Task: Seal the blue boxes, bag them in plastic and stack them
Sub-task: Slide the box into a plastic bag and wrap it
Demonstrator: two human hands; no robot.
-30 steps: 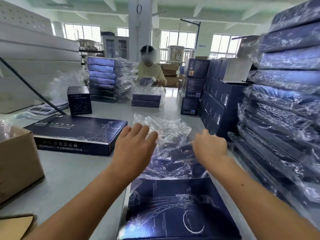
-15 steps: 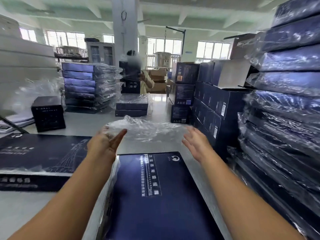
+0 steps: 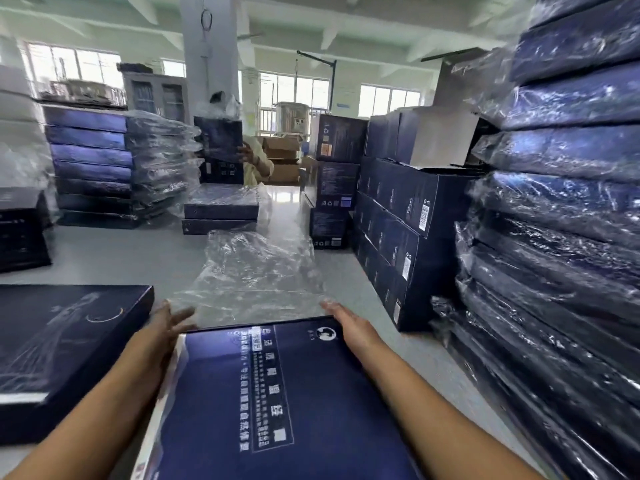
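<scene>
Flat blue box (image 3: 277, 393) lay at 6 o'clock, far edge at mouth of clear crinkled plastic bag (image 3: 256, 271), 12 o'clock. My left hand (image 3: 166, 330) and right hand (image 3: 349, 325) flanked far corners, fingers straight, gripping nothing. Bagged stack (image 3: 561, 237) at 3 o'clock.

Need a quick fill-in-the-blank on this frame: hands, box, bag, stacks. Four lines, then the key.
1. The left hand and right hand sit at the far ____ of the blue box.
2. Both hands are ____ (open/shut).
3. The crumpled bag beyond the box is clear ____.
4. The tall wrapped stack stands on the person's ____ side.
Missing: corners; open; plastic; right.
</scene>
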